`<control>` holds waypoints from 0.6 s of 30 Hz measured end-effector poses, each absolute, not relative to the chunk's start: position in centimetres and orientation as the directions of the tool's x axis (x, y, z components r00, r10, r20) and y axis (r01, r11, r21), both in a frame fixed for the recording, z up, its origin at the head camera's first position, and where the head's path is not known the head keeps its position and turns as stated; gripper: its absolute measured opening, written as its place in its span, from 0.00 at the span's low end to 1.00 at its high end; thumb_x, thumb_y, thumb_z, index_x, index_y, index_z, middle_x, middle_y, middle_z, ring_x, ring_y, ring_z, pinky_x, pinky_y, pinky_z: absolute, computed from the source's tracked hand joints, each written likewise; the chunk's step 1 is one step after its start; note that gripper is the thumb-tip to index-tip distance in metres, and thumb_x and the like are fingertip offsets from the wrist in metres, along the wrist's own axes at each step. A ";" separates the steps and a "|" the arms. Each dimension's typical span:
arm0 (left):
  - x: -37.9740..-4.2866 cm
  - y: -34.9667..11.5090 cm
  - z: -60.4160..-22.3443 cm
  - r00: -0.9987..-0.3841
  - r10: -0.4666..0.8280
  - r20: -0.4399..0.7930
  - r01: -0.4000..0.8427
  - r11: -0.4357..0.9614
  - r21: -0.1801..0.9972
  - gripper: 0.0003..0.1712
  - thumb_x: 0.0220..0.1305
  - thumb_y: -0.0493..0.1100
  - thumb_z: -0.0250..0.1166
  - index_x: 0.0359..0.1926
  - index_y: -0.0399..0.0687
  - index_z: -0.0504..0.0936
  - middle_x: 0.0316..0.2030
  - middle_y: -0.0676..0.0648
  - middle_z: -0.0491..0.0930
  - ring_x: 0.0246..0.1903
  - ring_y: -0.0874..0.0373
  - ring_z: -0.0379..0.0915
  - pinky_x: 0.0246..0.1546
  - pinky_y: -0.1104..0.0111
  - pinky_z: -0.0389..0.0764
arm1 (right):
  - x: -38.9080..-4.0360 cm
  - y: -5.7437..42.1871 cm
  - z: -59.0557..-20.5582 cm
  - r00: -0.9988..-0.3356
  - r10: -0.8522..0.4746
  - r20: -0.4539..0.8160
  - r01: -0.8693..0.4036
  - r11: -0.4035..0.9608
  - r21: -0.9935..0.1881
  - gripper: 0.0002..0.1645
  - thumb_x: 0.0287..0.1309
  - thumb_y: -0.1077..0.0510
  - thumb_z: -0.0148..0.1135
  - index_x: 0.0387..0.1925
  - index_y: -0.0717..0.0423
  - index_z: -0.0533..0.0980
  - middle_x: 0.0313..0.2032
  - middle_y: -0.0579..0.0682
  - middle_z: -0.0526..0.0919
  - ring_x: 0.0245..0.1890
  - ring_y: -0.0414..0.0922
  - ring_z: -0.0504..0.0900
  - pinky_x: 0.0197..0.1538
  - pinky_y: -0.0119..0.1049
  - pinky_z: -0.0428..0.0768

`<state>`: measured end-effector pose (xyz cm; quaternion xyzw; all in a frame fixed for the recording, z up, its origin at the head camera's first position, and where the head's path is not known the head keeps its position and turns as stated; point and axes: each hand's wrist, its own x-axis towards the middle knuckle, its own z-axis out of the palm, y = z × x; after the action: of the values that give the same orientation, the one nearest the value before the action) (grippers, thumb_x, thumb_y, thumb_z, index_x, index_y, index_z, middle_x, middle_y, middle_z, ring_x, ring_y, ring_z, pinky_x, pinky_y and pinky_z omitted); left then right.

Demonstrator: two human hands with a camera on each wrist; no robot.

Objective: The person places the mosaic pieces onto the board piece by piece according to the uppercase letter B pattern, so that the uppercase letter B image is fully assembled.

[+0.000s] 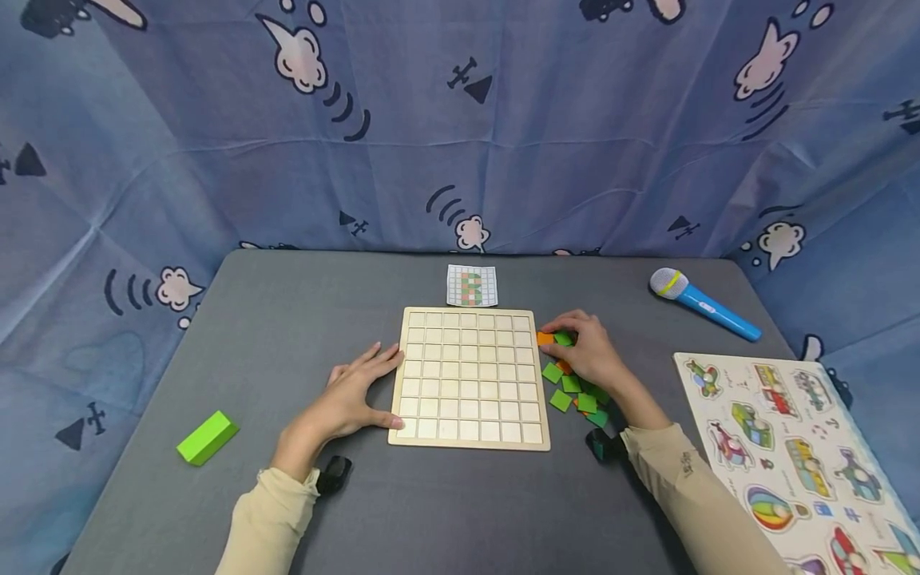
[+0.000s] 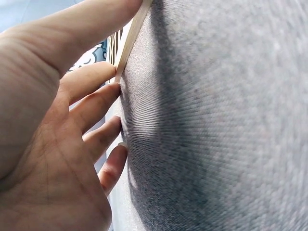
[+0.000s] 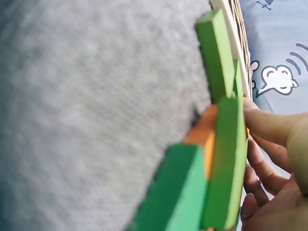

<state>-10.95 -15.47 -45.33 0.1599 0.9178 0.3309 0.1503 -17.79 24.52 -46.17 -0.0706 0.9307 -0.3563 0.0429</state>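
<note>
A light wooden board (image 1: 470, 378) with a grid of square cells lies on the table. At its left side, my left hand (image 1: 354, 394) has its fingers spread and fairly straight, fingertips at the edge and thumb over the near left corner. In the left wrist view the fingers meet the board's thin edge (image 2: 130, 45). My right hand (image 1: 585, 349) pinches an orange square tile (image 1: 545, 339) between thumb and fingertips, just beyond the board's right edge. Green tiles (image 1: 585, 402) and a few orange ones lie loosely piled beneath and beside this hand; the palm hides some.
A small card (image 1: 471, 286) printed with a coloured grid pattern lies behind the board. A green block (image 1: 207, 438) sits at the left. To the right are a blue toy microphone (image 1: 707, 307) and a picture puzzle board (image 1: 798, 455). A blue patterned cloth (image 1: 402, 184) hangs behind the table.
</note>
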 end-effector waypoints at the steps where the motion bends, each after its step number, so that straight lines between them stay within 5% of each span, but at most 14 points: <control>1: -11.0 -15.5 -45.3 -0.904 0.392 -0.171 0.192 0.728 0.658 0.62 0.46 0.49 0.87 0.81 0.47 0.66 0.83 0.48 0.57 0.85 0.42 0.44 0.69 0.41 0.54 | -17.8 24.5 -46.1 -0.987 -0.161 -0.022 -0.105 0.735 -0.670 0.17 0.66 0.60 0.73 0.54 0.62 0.86 0.59 0.64 0.80 0.60 0.63 0.71 0.64 0.59 0.67; 10: -11.1 -15.5 -45.5 -0.903 0.394 -0.172 0.197 0.735 0.649 0.62 0.47 0.51 0.87 0.81 0.48 0.65 0.84 0.48 0.57 0.85 0.42 0.45 0.69 0.41 0.55 | -17.9 22.9 -44.5 -0.986 -0.164 -0.024 -0.105 0.728 -0.678 0.19 0.69 0.57 0.71 0.57 0.60 0.85 0.61 0.63 0.82 0.64 0.63 0.71 0.70 0.65 0.64; 18: -11.0 -15.6 -45.3 -0.905 0.388 -0.177 0.185 0.732 0.656 0.62 0.47 0.50 0.87 0.81 0.48 0.66 0.84 0.49 0.57 0.85 0.43 0.44 0.70 0.42 0.54 | -17.9 19.2 -43.9 -0.964 -0.263 0.039 -0.211 0.669 -0.712 0.17 0.65 0.58 0.74 0.54 0.57 0.87 0.54 0.58 0.85 0.52 0.57 0.74 0.55 0.51 0.70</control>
<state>-10.97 -15.63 -45.31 0.1560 0.9179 0.3312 0.1530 -17.87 19.17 -43.89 -0.1298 0.9130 -0.3854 0.0335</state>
